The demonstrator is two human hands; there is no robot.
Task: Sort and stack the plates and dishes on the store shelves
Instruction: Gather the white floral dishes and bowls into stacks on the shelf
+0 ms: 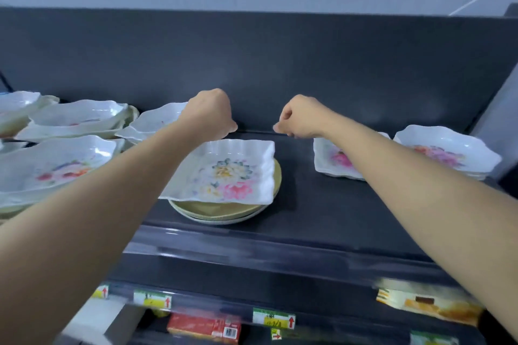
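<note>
**White square dish on the yellow plates, both hands curled at its far edge**

White and square, with a fluted rim and pink and blue flowers printed inside, the melamine dish (224,173) sits at the centre of the frame. It rests on a short stack of pale yellow-green round plates (221,212), on the dark grey store shelf (322,204).

Your left hand (208,115) hangs over the dish's far left corner with its fingers curled under. The back of the hand hides them, so I cannot tell whether they touch the rim or hold anything.

Your right hand (301,117) hovers over the bare shelf just beyond the dish's far right corner. Its fingers and thumb are drawn together and nothing shows between them.

At the left of the frame more white scalloped floral dishes stand in loose stacks:
- a near stack (56,168)
- a farther stack (75,117)
- one stack (157,120) just behind your left wrist

At the right, your forearm crosses a white dish with a pink flower (333,159). Beside it, toward the right edge, lies another white floral dish (448,151) on a low stack.

Along the bottom of the frame, green and yellow price labels (273,318) line the shelf edge. A red box (204,326) lies on the level below, blurred.
</note>
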